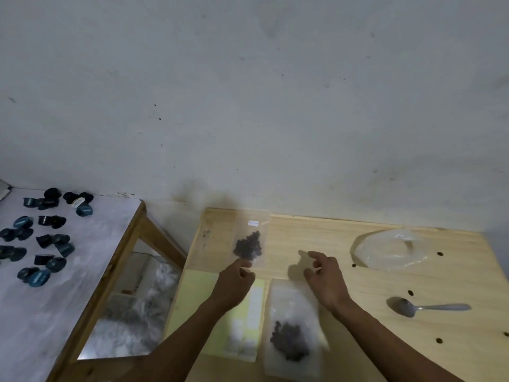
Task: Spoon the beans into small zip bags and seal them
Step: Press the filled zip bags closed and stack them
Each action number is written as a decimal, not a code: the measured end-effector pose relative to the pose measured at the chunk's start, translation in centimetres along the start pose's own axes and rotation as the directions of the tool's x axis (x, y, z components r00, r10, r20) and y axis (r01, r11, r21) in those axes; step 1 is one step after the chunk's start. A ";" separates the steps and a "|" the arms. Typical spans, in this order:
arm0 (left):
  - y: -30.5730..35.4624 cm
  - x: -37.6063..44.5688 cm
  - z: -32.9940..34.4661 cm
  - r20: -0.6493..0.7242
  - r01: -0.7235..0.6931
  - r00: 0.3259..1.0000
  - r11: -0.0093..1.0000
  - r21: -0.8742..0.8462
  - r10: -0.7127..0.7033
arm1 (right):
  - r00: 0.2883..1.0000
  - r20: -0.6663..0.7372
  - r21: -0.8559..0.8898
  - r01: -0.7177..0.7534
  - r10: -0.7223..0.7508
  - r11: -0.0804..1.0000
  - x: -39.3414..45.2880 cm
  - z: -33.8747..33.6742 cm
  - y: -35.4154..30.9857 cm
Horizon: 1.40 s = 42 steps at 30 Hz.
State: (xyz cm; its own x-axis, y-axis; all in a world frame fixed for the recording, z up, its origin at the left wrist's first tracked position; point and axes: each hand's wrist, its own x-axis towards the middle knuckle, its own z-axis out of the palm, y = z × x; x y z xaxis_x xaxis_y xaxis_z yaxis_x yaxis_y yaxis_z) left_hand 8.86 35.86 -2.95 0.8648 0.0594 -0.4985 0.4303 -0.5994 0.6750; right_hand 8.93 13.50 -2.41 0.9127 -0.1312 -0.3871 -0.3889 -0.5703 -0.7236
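A small clear zip bag point(250, 239) holding dark beans lies flat at the far left of the wooden table point(316, 238). My left hand point(237, 279) rests just below it, fingertips touching the bag's near edge, gripping nothing. A larger clear bag of beans point(292, 329) lies near the front edge, between my forearms. My right hand point(325, 279) hovers above its far end with fingers spread and empty. A metal spoon point(424, 307) lies on the table to the right, bowl pointing left.
A yellow-green sheet point(192, 296) lies under my left forearm. A crumpled clear plastic bag point(394, 250) sits at the back right. Dark holes dot the tabletop. To the left, a separate table with a white cloth carries several dark capsules point(44, 238). A wall rises behind.
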 end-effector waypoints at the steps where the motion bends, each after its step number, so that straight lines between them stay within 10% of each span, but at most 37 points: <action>1: -0.1 -0.6 0.6 0.073 0.001 0.997 1.000 0.009 -0.001 | 1.000 0.005 -0.016 -0.027 0.027 1.000 -0.6 -0.3 1.0; 5: -0.5 -3.5 3.0 0.251 -0.052 0.967 0.997 0.052 0.038 | 0.984 0.075 -0.020 -0.163 0.164 0.986 -3.4 -0.3 4.2; 11: -0.1 -5.8 5.4 0.152 -0.076 0.986 0.995 0.072 0.064 | 0.996 0.069 0.040 -0.059 0.057 0.997 -6.3 0.2 4.4; 16: 0.1 -6.8 5.9 0.058 -0.051 0.997 0.998 -0.040 0.053 | 0.999 0.014 -0.274 -0.031 0.036 0.961 -7.1 1.4 4.7; 21: 0.4 -7.6 4.2 -0.101 -0.094 0.992 0.966 -0.241 0.072 | 0.987 -0.093 0.165 0.144 -0.130 0.976 -8.2 1.9 2.0; 26: -1.2 -7.8 -0.3 -0.271 -0.177 0.961 0.890 -0.421 0.064 | 0.999 0.023 0.495 0.013 -0.028 0.869 -7.3 3.2 -0.7; 30: -2.6 -8.6 -4.5 -0.323 -0.194 0.946 0.793 -0.577 -0.004 | 0.950 0.099 0.088 0.287 -0.295 0.954 -7.3 5.5 -0.3; 34: -4.0 -9.4 -7.6 -0.361 -0.218 0.932 0.756 -0.617 -0.026 | 0.752 0.489 -0.395 0.642 -0.442 0.657 -7.5 8.5 0.1; 38: -4.6 -10.1 -8.9 -0.370 -0.222 0.928 0.741 -0.634 -0.039 | 0.672 0.591 -0.534 0.740 -0.446 0.409 -7.4 10.5 -0.1; 42: -4.5 -10.3 -8.9 -0.360 -0.219 0.932 0.739 -0.637 -0.033 | 0.667 0.579 -0.531 0.745 -0.469 0.404 -7.1 11.3 0.2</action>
State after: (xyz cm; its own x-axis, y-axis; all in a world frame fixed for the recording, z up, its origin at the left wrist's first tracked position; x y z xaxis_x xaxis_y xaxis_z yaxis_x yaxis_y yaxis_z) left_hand 0.28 45.06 4.00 0.8850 0.3630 -0.2914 0.2930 0.0521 0.9547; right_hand 0.89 23.52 -6.29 0.7180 0.6498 -0.2494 0.5899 -0.7583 -0.2774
